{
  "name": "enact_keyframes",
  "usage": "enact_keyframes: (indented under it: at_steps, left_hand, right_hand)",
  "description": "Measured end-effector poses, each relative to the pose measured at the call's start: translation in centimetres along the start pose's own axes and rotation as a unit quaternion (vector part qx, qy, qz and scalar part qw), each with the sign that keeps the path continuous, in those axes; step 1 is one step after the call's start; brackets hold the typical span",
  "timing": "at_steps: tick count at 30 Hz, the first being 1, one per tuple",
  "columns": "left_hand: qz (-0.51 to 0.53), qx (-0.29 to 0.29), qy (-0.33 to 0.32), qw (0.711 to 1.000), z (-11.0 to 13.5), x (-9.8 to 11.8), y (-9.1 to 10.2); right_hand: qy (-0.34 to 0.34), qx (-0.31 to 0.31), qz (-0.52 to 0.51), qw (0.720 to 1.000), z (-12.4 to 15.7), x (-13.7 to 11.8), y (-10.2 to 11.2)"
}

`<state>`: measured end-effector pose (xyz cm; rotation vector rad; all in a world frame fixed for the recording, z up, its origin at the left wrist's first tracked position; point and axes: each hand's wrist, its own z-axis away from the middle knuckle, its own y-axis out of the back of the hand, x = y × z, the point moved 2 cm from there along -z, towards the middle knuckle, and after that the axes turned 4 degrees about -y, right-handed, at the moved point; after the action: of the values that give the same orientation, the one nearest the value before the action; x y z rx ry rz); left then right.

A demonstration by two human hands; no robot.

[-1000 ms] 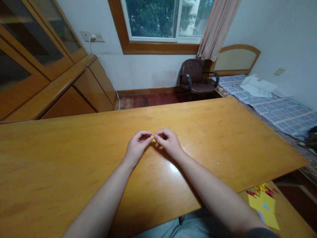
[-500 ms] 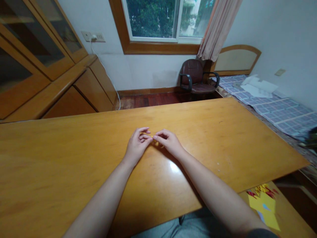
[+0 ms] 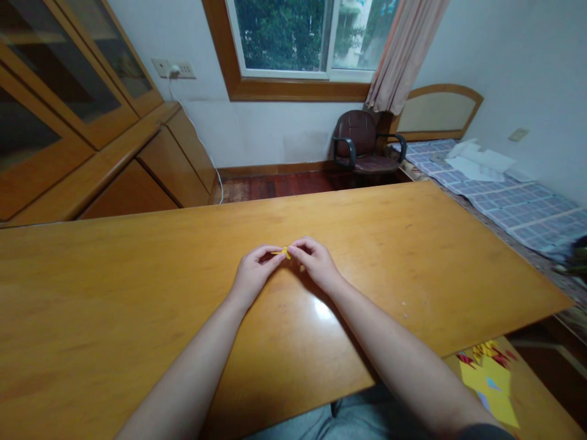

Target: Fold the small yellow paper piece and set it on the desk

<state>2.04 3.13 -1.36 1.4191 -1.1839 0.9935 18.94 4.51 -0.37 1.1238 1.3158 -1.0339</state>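
A small folded yellow paper piece is pinched between my two hands, just above the middle of the wooden table. My left hand is closed, its thumb and fingertips gripping the paper's left side. On the other side, my right hand pinches the paper between thumb and index finger. The fingertips nearly meet and cover part of the piece, so its full shape is hidden.
At the lower right, a lower surface holds yellow paper sheets and several small red and yellow folded pieces. Beyond the table stand a brown armchair, a bed and a wooden cabinet.
The left fingers, spread half a second ago, have closed in on the paper. More of the yellow piece shows between the fingertips. My right hand has barely moved.
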Motion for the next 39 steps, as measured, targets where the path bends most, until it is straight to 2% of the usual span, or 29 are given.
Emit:
enact_keyframes:
  at_steps: [8, 14, 20, 23, 29, 33, 39]
  left_hand:
    - [-0.026, 0.013, -0.018, 0.999, 0.0, 0.8, 0.3]
    - [-0.030, -0.007, -0.028, 0.999, 0.0, 0.8, 0.5]
    - [-0.046, -0.012, -0.039, 0.998, 0.1, 0.3, 0.5]
    - [-0.025, -0.015, -0.033, 0.999, 0.1, 0.4, 0.3]
    - [0.046, -0.021, 0.021, 0.999, 0.2, 1.3, 0.2]
    - [0.054, -0.007, 0.029, 0.998, 0.1, 1.3, 0.2]
    - [0.048, -0.015, 0.016, 0.999, 0.0, 0.7, 0.1]
  right_hand:
    - [0.048, -0.018, 0.050, 0.997, -0.1, 0.4, 0.1]
    - [0.018, -0.030, 0.022, 0.999, -0.1, 0.4, 0.2]
    - [0.039, -0.030, 0.052, 0.997, 0.1, -0.1, 0.4]
    - [0.024, -0.026, 0.032, 0.999, 0.0, 0.1, 0.3]
    - [-0.028, -0.020, -0.028, 0.999, 0.1, 0.4, 0.1]
    - [-0.046, -0.045, -0.060, 0.996, 0.2, 0.6, 0.0]
    - [-0.029, -0.039, -0.014, 0.999, 0.2, 1.1, 0.0]
